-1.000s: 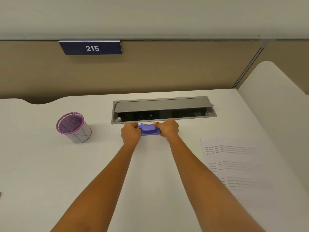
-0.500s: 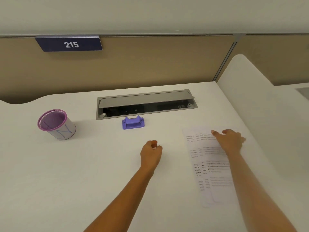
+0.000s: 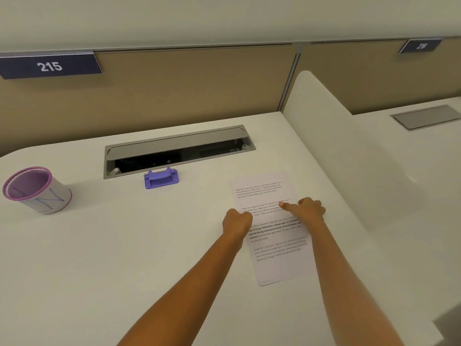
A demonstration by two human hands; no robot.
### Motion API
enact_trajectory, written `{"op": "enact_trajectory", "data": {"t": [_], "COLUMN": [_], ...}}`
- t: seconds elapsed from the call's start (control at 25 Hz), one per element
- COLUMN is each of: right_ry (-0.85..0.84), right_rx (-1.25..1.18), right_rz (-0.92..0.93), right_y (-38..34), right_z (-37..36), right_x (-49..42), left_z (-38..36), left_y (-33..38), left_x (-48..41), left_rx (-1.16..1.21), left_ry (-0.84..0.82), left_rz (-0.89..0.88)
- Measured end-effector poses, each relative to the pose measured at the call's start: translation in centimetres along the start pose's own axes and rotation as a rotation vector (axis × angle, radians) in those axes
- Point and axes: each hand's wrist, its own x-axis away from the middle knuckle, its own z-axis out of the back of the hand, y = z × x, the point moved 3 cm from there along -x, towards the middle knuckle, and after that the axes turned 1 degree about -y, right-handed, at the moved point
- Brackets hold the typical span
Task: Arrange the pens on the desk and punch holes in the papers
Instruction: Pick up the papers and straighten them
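Your two hands are on the papers [image 3: 273,231], a squared-up stack of printed white sheets lying flat at the right of the worktop [image 3: 99,258], long side running away from you and tilted a little to the right; your left hand [image 3: 235,222] sits at the stack's left edge with its fingers curled under into a loose fist, and whether they pinch the edge you cannot tell from here; your right hand [image 3: 308,211] rests on top near the middle, index finger stretched left and pressing the sheet, the other fingers bent, gripping nothing; right of the stack there's a narrow strip of bare surface before the rounded white divider panel [image 3: 336,151] rises; left of it a broad smooth off-white stretch lies open; the purple hole punch [image 3: 161,179], a small blocky plastic piece, stands well apart up-left of the papers, just in front of the grey metal cable tray [image 3: 179,148], whose lid is tipped open over a dark slot; far left near the worktop's curved edge stands a round pen holder [image 3: 37,189], pale wall, purple rim, blue strokes showing through; behind runs a tan partition [image 3: 187,91] with a navy plate reading 215 [image 3: 50,66]
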Motion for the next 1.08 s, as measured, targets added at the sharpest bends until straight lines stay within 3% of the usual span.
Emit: {"op": "enact_trajectory", "data": {"t": [0.12, 0.28, 0.44, 0.68, 0.84, 1.08], "right_ry": [0.078, 0.113, -0.024, -0.373, -0.532, -0.376], "right_rx": [-0.082, 0.002, -0.071, -0.606, -0.926, -1.098], "right_rz": [-0.008, -0.038, -0.057, 0.032, 0.327, 0.701], "right_y": [0.5, 0.9, 0.2, -0.3, -1.1, -4.9], "right_z": [0.4, 0.5, -0.3, -0.1, 0.6, 2.9], "right_x": [0.0, 0.1, -0.2, 1.9, 5.5, 9.2], "left_z": [0.2, -0.1, -0.7, 0.0, 2.7, 7.6], "left_y": [0.1, -0.3, -0.1, -1.4, -0.7, 3.5], "left_x": [0.2, -0.1, -0.8, -1.7, -0.2, 4.7], "left_rx": [-0.011, -0.016, -0.030, 0.012, 0.132, 0.233], "left_ry": [0.017, 0.039, 0.056, 0.056, 0.109, 0.107], "left_rz": [-0.007, 0.008, 0.003, -0.023, -0.221, -0.742]}}
